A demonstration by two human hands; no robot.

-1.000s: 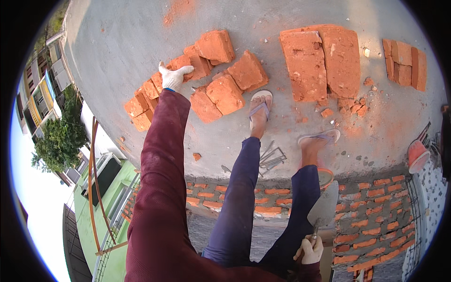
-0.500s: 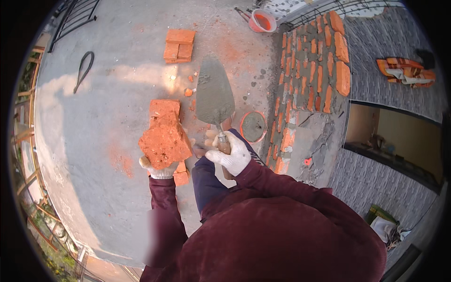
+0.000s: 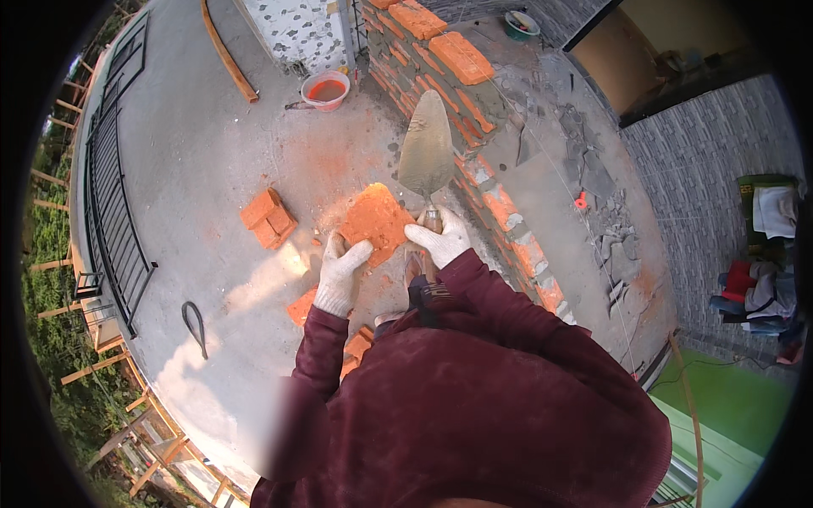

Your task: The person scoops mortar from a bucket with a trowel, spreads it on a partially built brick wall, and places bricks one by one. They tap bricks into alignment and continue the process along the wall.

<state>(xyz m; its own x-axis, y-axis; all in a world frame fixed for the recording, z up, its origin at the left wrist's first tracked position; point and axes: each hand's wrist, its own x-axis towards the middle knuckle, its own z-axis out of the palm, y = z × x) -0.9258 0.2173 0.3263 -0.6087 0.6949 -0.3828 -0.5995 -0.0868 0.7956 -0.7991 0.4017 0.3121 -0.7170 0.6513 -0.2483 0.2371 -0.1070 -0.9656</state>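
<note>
My left hand (image 3: 340, 269), in a white knitted glove, grips an orange brick (image 3: 374, 222) by its left edge, thumb on its face. My right hand (image 3: 444, 238), gloved the same way, is closed round the handle of a trowel (image 3: 428, 151). The trowel's pointed blade is coated with grey mortar and points away from me. The thumb of that hand reaches the brick's right edge. To the right of the trowel runs a low brick wall (image 3: 500, 203) with mortar joints, higher at its far end.
A small brick stack (image 3: 268, 218) stands on the concrete at left; more bricks (image 3: 359, 345) lie by my feet. Farther off is a white bucket (image 3: 325, 90) with reddish contents. A thin string (image 3: 550, 151) stretches beyond the wall, above broken mortar. A black metal railing (image 3: 110, 195) lies far left.
My left hand has brought the brick rightward, up beside the trowel, where both hands now meet at it. My view has turned, showing more of the wall's far side.
</note>
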